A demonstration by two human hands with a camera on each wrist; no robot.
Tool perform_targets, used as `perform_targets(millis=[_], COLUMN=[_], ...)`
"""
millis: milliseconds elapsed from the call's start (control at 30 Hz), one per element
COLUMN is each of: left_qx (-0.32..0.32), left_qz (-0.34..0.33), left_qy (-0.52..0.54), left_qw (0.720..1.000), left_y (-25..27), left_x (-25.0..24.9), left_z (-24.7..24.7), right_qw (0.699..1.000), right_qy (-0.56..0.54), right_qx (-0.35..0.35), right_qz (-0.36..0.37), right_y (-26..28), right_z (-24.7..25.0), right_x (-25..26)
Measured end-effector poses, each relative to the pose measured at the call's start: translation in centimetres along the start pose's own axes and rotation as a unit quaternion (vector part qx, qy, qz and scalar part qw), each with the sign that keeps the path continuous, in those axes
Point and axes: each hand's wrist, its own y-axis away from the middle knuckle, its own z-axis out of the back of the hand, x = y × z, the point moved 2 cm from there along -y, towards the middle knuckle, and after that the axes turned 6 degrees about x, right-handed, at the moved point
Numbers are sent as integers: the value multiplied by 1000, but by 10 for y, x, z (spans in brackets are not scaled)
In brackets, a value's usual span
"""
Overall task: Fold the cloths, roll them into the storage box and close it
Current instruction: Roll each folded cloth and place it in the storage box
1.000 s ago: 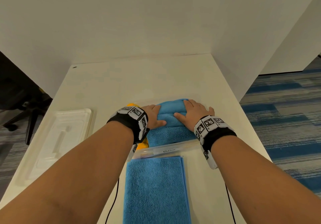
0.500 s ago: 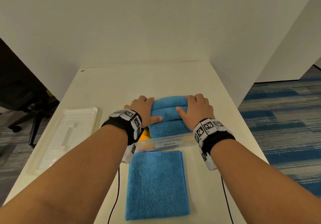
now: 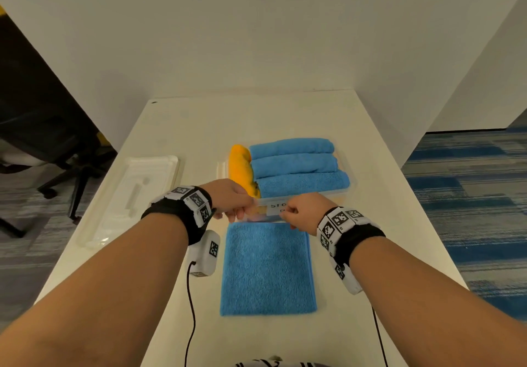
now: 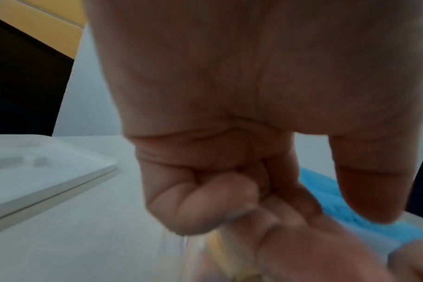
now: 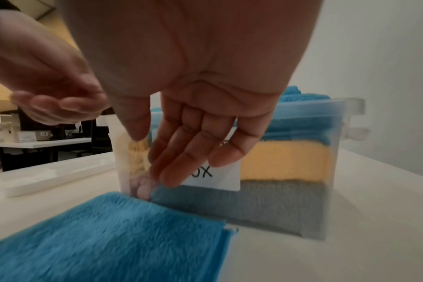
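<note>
The clear storage box [image 3: 328, 197] stands mid-table with three blue cloth rolls [image 3: 293, 164] on top and an orange cloth [image 3: 241, 167] along its left side. Through its wall [image 5: 326, 171] orange and grey-blue layers show behind a paper label. A folded blue cloth [image 3: 268, 267] [image 5: 109, 229] lies flat just in front of the box. My left hand [image 3: 233, 205] [image 5: 56, 106] hovers at the box's near left corner, fingers loosely curled and holding nothing. My right hand [image 3: 296, 215] [image 5: 188, 152] hangs before the label above the cloth's far edge, fingers relaxed and pointing down.
The white box lid [image 3: 134, 195] [image 4: 36, 166] lies flat on the table to the left of the box. White walls stand behind and to the right. The table's right edge drops to blue carpet. A black office chair [image 3: 57, 150] stands off the left side.
Both hands have come off the blue rolls in the box and drawn back toward me to its near wall. The rolls stay in place.
</note>
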Motion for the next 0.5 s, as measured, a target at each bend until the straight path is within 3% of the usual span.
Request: perform_targets(millis=[100,200,267,367,500], left_qx=[69,80,75,87,80], left_qz=[84,163,190,196,144], left_qy=[-29,-126,-136,-134,-197], left_qw=[994,975,969,967,966], left_y=[5,0,-8,-15,-24], left_x=[14,42,62,78,80], left_z=[-16,-35,-47,-64,-86], right_qw=[999,997,994,993,994], right_qy=[27,31,32,16,0], right_qx=[26,61,81,93,84], right_qz=[-18,-43,-58,-68,-73], right_y=[0,1,3,6,8], right_z=[-16,-32,-42,-52,-56], right_x=[-3,-7,-10,-13,-16])
